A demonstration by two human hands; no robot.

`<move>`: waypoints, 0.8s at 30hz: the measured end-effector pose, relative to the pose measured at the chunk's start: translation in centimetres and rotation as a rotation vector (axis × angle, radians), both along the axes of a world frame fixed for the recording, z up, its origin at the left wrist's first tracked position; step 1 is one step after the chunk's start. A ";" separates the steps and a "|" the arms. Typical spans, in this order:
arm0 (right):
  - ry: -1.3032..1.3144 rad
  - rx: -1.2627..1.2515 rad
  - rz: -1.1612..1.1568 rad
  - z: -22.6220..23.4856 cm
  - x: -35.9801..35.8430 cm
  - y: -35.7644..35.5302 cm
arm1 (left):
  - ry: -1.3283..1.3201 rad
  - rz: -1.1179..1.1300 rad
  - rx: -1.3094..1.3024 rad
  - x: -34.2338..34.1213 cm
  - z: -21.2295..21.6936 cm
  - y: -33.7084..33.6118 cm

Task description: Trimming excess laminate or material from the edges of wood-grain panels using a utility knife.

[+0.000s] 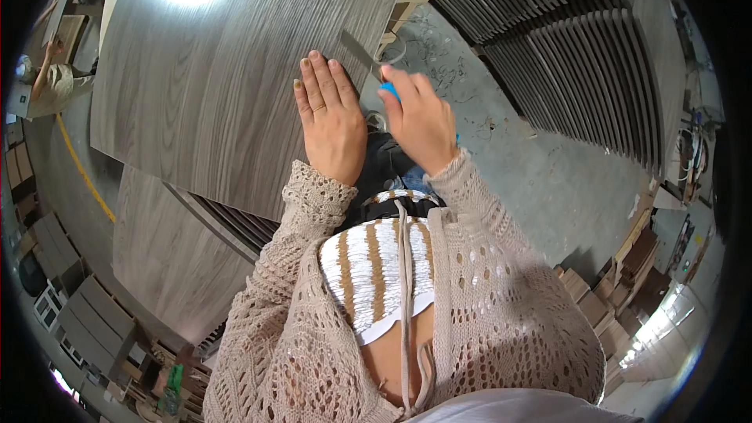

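Note:
A large grey wood-grain panel [211, 70] lies flat in front of me. My left hand [334, 121] rests palm down near its right edge, fingers stretched out and holding nothing. Just to the right, my right hand [419, 117] is closed around the blue handle of a knife-like tool [360, 51]. Its flat grey blade points up and left, across the panel's right edge. Whether the blade touches that edge, I cannot tell. My fingers hide most of the handle.
Dark slatted stacks of panels [580, 63] stand at the right. Grey floor [501, 164] with scattered debris lies between. More wood-grain panels [168, 251] are stacked lower left. Another person [56, 82] is at the far left. A green bottle [171, 388] stands lower left.

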State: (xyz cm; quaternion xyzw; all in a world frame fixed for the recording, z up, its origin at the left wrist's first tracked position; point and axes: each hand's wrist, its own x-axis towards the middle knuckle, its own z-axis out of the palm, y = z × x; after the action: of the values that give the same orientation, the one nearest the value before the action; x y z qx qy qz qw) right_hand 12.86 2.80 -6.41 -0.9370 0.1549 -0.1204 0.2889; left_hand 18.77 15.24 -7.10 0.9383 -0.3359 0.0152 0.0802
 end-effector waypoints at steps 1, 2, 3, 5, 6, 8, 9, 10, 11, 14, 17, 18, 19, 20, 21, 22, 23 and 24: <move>-0.002 0.001 0.000 -0.2 0.6 -0.4 | -0.006 -0.004 -0.008 0.0 -0.1 -0.1; -0.002 0.002 -0.022 -0.7 1.5 -0.9 | -0.009 -0.001 -0.006 0.1 -0.2 -0.1; -0.002 0.003 -0.043 -1.2 2.2 -1.2 | -0.011 0.003 -0.006 0.1 -0.4 -0.1; -0.019 -0.026 -0.055 -1.7 2.8 -1.8 | -0.014 0.010 -0.006 0.2 -0.5 -0.3; -0.033 -0.058 -0.070 -1.8 3.1 -2.2 | -0.012 0.008 0.012 0.3 -0.4 -0.6; -0.004 -0.074 -0.130 -1.6 4.0 -4.0 | -0.009 -0.010 0.021 0.2 0.0 -1.1; -0.016 -0.075 -0.135 -2.0 5.0 -5.2 | -0.010 -0.018 -0.003 0.2 -0.1 -1.1; -0.029 -0.077 -0.142 -2.0 5.5 -5.9 | -0.010 -0.027 -0.029 0.2 -0.2 -1.0; -0.015 -0.062 -0.151 -2.0 5.8 -6.0 | -0.013 -0.028 -0.033 0.1 -0.5 -0.8; 0.094 -0.018 -0.141 -1.4 4.7 -4.4 | 0.023 -0.030 0.017 -0.8 -0.7 2.0; 0.059 0.079 -0.069 -1.1 2.3 -3.5 | 0.090 -0.086 0.044 -1.8 -0.1 4.8; 0.061 0.078 -0.073 -0.8 1.9 -3.3 | 0.093 -0.089 0.042 -1.8 0.0 5.1; 0.093 0.093 -0.070 -0.5 1.6 -3.2 | 0.087 -0.105 0.029 -1.8 0.1 5.3; 0.122 0.112 -0.065 -0.3 1.5 -3.2 | 0.078 -0.118 0.019 -1.8 0.4 5.3; 0.122 0.113 -0.068 -0.4 1.4 -3.1 | 0.079 -0.121 0.020 -1.6 0.7 5.0; 0.111 0.079 -0.061 -0.6 1.2 -3.0 | 0.099 -0.116 0.024 -1.3 1.0 4.4; 0.097 0.042 -0.053 -0.7 1.1 -2.9 | 0.117 -0.110 0.025 -0.9 1.3 3.8; 0.096 0.041 -0.058 -0.5 1.0 -3.0 | 0.116 -0.116 0.024 -0.5 1.0 3.2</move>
State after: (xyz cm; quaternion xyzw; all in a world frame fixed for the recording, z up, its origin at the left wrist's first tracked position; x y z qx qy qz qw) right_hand 13.85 -0.17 -6.95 -0.9307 0.1983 -0.0805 0.2967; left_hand 18.30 18.43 -6.07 0.9176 -0.3845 -0.0478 0.0891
